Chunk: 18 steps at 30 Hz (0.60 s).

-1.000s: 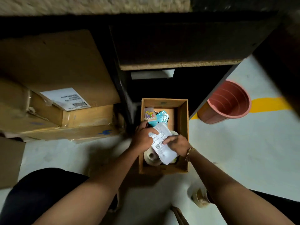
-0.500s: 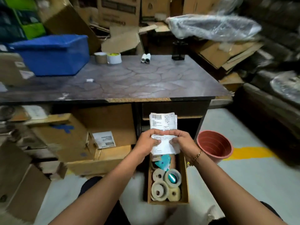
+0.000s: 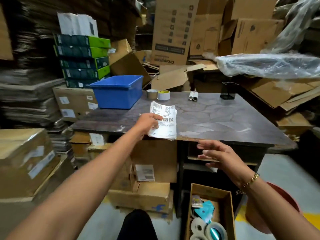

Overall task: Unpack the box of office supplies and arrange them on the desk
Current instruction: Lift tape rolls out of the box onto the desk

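Half a second ago both hands gripped the stack of printed labels (image 3: 163,122) above the box; now only the left hand (image 3: 149,122) has it, fingers clamped on its left edge, and has carried it forward over the near edge of the tabletop (image 3: 225,118). Whether the stack already rests on the surface is hard to tell. The right hand (image 3: 220,155) has let go and hangs lower, in front of the desk drawer, fingers spread and holding nothing. On the floor below it stands the open cardboard box (image 3: 210,193), with tape rolls (image 3: 207,229) and a teal packet (image 3: 205,210) inside. Toward the back of the tabletop sit a blue bin (image 3: 117,91), two more rolls of tape (image 3: 157,94), two small white tubes (image 3: 193,97) and a black mesh holder (image 3: 227,90).
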Motion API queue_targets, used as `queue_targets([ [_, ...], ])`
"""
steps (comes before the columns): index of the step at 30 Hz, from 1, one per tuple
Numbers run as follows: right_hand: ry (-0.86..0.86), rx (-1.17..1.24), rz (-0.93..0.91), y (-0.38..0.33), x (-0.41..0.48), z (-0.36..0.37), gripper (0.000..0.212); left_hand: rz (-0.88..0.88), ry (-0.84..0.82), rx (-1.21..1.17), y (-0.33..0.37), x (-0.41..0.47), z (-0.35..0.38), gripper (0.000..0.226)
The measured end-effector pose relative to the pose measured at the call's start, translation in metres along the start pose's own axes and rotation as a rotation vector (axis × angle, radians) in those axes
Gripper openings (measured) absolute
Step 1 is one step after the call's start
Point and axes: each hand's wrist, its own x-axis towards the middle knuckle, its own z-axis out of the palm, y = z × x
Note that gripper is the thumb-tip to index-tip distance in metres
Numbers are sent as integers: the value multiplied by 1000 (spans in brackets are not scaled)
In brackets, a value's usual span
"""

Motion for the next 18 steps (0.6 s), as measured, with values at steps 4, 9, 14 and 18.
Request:
queue_targets([
  [4,-6,-31,57,19,-1,-9,27,-69,91,147,-1,47,-56,48],
  [9,28,31,211,58,5,-23,36,-187,90,294,-13,85,-98,40],
  [14,46,42,334,85,13,-29,21,-212,-55,529,-24,93,-107,36],
  [18,47,39,365,99,16,-31,21,-177,-102,724,-36,92,-101,37],
])
